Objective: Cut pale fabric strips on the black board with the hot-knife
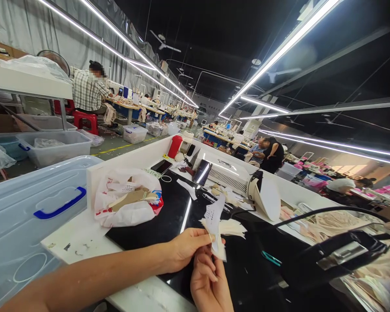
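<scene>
My left hand (189, 248) is closed, pinching the lower part of a thin white cut piece with small dark dots (214, 216) between thumb and fingers. Just below it, my right hand (208, 277) is closed on the same piece's bottom end, its fingers curled. Whether the piece is cloth or paper I cannot tell. Behind it a stack of cream cut pieces (232, 228) lies on the black tabletop (243, 268). Right of my hands is a small teal thread snipper (271, 258). A white plastic bag (117, 184) holding tan and white pieces sits to the left.
A white machine (229, 169) with a cone-shaped end stands at the back, a phone (202, 172) leaning on it. A blurred black device (344, 255) and its cable occupy the right side. A lidded plastic bin (45, 199) adjoins the table's left. Several people work farther off.
</scene>
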